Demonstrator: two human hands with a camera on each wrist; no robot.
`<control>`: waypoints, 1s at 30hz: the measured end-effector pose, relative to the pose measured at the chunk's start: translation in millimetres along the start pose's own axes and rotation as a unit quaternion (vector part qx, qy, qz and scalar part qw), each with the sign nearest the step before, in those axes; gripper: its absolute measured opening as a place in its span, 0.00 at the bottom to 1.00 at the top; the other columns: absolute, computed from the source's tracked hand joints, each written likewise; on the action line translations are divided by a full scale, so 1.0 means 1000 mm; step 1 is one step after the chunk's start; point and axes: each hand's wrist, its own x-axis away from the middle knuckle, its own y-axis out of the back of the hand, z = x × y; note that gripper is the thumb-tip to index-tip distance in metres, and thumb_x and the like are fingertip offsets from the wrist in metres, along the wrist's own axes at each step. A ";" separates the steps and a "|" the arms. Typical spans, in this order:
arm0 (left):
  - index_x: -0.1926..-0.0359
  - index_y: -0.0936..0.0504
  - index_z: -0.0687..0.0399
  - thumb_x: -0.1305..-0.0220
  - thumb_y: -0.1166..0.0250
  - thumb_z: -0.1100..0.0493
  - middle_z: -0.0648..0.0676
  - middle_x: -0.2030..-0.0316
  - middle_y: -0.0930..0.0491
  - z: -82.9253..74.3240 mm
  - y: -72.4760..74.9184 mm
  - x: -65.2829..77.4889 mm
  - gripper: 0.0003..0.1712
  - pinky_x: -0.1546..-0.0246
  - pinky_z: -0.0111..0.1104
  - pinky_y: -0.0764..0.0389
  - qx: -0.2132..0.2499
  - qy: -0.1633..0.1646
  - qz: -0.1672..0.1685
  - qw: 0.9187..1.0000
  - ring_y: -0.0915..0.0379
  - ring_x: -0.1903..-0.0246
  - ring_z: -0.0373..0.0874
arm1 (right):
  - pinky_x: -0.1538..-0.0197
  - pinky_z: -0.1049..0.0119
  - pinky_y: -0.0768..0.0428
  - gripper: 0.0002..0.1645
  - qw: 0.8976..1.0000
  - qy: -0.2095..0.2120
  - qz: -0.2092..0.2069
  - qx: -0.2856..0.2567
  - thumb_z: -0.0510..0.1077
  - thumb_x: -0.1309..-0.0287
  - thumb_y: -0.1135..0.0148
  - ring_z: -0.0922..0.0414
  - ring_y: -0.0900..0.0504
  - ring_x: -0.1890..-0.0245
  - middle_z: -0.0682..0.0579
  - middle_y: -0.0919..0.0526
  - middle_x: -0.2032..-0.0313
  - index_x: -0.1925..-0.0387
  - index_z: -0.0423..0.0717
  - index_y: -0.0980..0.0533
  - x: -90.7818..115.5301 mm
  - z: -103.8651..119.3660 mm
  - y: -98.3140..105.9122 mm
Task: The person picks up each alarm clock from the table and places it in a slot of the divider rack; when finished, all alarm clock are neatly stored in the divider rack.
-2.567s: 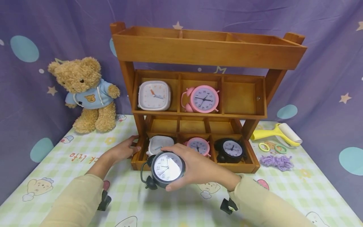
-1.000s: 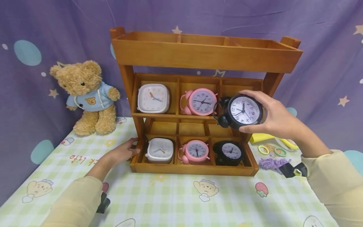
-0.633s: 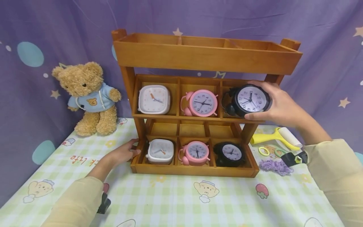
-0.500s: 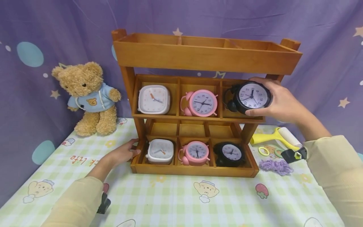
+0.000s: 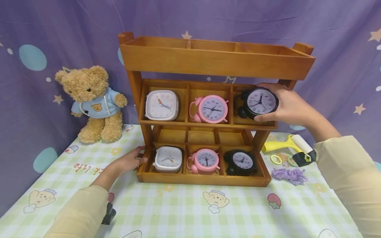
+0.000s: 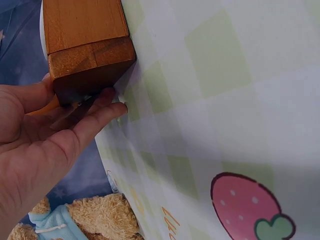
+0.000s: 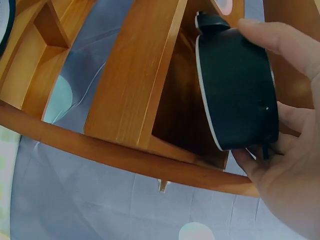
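My right hand (image 5: 293,105) holds a black twin-bell alarm clock (image 5: 262,100) at the right compartment of the wooden rack's (image 5: 214,62) middle tier. In the right wrist view the clock's dark casing (image 7: 237,92) leans over the compartment, thumb on one side and fingers on the other. A white square clock (image 5: 161,105) and a pink alarm clock (image 5: 212,109) occupy the other two middle compartments. Along the lower tier sit another white clock (image 5: 168,159), a pink one (image 5: 206,161) and a black one (image 5: 240,162). My left hand (image 5: 126,162) rests its extended fingers against the rack's lower left side.
A teddy bear (image 5: 92,102) in a blue hoodie stands left of the rack. At right lie a yellow-handled lint roller (image 5: 281,144), a yellow ring (image 5: 276,160), a green ring and purple yarn (image 5: 288,175). A purple curtain (image 5: 214,16) hangs behind the checked tablecloth (image 5: 187,211).
My right hand has carried the black alarm clock from low in front of the rack, up and right into the right middle compartment. The left hand has stayed at the rack's side.
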 end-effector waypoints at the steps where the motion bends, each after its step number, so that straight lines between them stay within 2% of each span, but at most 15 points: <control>1: 0.25 0.58 0.77 0.23 0.51 0.68 0.82 0.38 0.38 0.000 0.000 0.000 0.36 0.42 0.56 0.24 -0.002 0.000 0.000 1.000 0.33 0.41 0.70 | 0.39 0.38 0.33 0.59 1.000 -0.001 0.004 0.001 0.52 0.59 0.15 0.40 0.29 0.40 0.39 0.27 0.37 0.27 0.44 0.36 -0.001 0.001 -0.001; 9: 0.24 0.58 0.77 0.23 0.51 0.67 0.82 0.37 0.39 0.000 0.001 -0.001 0.36 0.43 0.56 0.24 -0.001 0.001 0.000 1.000 0.33 0.40 0.70 | 0.35 0.35 0.34 0.62 0.999 -0.014 0.039 -0.002 0.51 0.56 0.16 0.38 0.32 0.36 0.35 0.31 0.35 0.25 0.37 0.40 -0.014 0.001 -0.012; 17: 0.24 0.59 0.76 0.23 0.51 0.67 0.83 0.36 0.40 -0.001 0.001 0.001 0.36 0.42 0.57 0.25 0.003 0.005 0.007 1.000 0.35 0.38 0.72 | 0.35 0.35 0.34 0.63 0.998 -0.021 0.055 0.023 0.49 0.58 0.16 0.36 0.32 0.37 0.32 0.31 0.35 0.26 0.34 0.42 -0.021 -0.002 -0.013; 23: 0.24 0.59 0.77 0.23 0.51 0.67 0.83 0.36 0.41 -0.002 0.001 0.001 0.36 0.42 0.57 0.25 0.002 0.003 0.006 1.000 0.35 0.38 0.72 | 0.34 0.34 0.36 0.62 0.995 -0.013 0.075 0.060 0.47 0.58 0.16 0.34 0.34 0.35 0.30 0.35 0.33 0.26 0.33 0.42 -0.025 -0.002 -0.015; 30: 0.24 0.58 0.77 0.23 0.51 0.67 0.83 0.36 0.40 -0.001 0.000 0.000 0.36 0.43 0.56 0.24 -0.001 0.002 0.007 1.000 0.35 0.38 0.72 | 0.33 0.32 0.40 0.64 0.992 -0.017 0.101 0.079 0.48 0.56 0.17 0.31 0.39 0.32 0.28 0.40 0.29 0.24 0.36 0.44 -0.027 -0.002 -0.013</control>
